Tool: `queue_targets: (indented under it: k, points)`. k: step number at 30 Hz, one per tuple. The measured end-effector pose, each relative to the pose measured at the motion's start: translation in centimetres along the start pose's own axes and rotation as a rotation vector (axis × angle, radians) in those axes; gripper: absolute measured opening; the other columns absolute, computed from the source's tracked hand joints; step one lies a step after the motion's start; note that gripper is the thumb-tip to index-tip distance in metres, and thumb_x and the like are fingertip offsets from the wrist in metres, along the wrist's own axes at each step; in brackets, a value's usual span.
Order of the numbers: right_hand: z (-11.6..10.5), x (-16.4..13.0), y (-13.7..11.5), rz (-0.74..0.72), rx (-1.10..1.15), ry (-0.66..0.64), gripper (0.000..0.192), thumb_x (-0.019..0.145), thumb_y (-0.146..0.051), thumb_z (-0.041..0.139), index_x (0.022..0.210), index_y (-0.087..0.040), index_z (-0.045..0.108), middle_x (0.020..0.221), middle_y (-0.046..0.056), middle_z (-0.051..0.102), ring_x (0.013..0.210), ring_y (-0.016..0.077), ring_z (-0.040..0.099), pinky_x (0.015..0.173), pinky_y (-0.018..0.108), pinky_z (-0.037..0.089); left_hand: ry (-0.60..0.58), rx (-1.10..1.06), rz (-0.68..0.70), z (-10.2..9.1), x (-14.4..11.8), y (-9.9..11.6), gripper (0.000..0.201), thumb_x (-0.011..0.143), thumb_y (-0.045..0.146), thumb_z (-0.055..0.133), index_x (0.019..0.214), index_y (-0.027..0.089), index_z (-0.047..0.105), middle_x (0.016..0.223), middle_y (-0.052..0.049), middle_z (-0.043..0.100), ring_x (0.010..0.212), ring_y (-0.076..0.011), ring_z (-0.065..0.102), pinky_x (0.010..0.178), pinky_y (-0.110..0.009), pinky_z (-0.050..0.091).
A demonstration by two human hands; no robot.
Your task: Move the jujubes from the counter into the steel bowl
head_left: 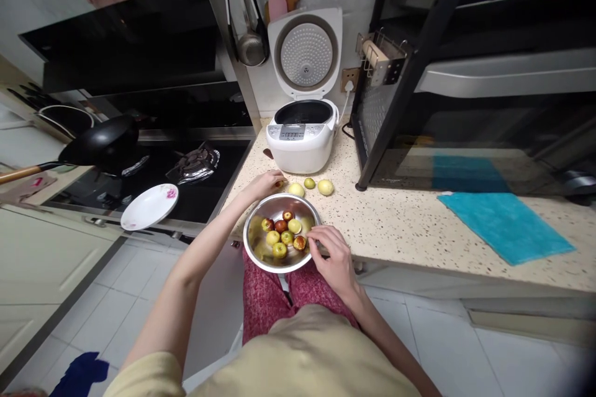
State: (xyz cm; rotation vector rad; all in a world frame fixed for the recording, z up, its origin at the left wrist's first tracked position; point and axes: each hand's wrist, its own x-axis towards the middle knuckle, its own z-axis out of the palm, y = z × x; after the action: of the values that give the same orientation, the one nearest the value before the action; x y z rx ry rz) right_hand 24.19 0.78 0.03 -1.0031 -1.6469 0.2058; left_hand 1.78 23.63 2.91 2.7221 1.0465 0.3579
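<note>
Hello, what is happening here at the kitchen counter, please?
A person stands at the counter with a metal bowl of small fruits. The right hand touches the bowl's rim; the left hand reaches toward three loose fruits lying before an open rice cooker.

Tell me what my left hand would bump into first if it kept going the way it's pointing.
Probably the pale green fruit on the counter, just beyond your left hand; past it lies the rice cooker. Depth is hard to judge.
</note>
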Motion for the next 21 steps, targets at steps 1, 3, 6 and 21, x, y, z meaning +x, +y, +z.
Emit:
queue_targets:
  k: [1,3,6,21]
  points:
    - [0.0,0.0,0.0,-0.001,-0.001,-0.001,0.020,0.098,-0.009,0.057,0.100,-0.023,0.070,0.093,0.006,0.076,0.092,0.0220,0.072,0.085,0.042,0.061,0.001,-0.010,-0.005,0.1,-0.4,-0.2,0.028,0.090,0.012,0.060,0.112,0.019,0.075,0.116,-0.011,0.072,0.102,-0.0227,0.069,0.093,-0.034,0.057]
    - [0.1,0.1,0.0,-0.004,0.000,-0.006,0.020,0.098,-0.009,0.058,0.100,-0.023,0.070,0.093,0.006,0.076,0.092,0.0221,0.072,0.085,0.042,0.061,0.012,-0.034,-0.017,0.2,-1.1,-0.4,0.028,0.089,0.011,0.060,0.112,0.018,0.075,0.114,-0.010,0.071,0.102,-0.0223,0.069,0.094,-0.034,0.057]
    - [0.3,0.1,0.0,-0.004,0.003,-0.015,0.019,0.097,-0.009,0.058,0.101,-0.023,0.070,0.094,0.006,0.076,0.093,0.0222,0.072,0.085,0.041,0.061,0.062,-0.074,-0.044,0.4,-2.1,-0.8,0.029,0.088,0.012,0.062,0.114,0.016,0.074,0.116,-0.012,0.069,0.103,-0.0223,0.069,0.096,-0.036,0.056]
    - [0.7,0.1,0.1,-0.005,-0.002,-0.045,0.020,0.097,-0.007,0.058,0.101,-0.023,0.070,0.095,0.005,0.076,0.094,0.0219,0.072,0.087,0.040,0.059,0.355,-0.189,-0.131,-0.8,-6.9,1.6,0.019,0.095,0.026,0.069,0.111,0.017,0.066,0.111,-0.008,0.064,0.098,-0.0195,0.066,0.085,-0.036,0.064]
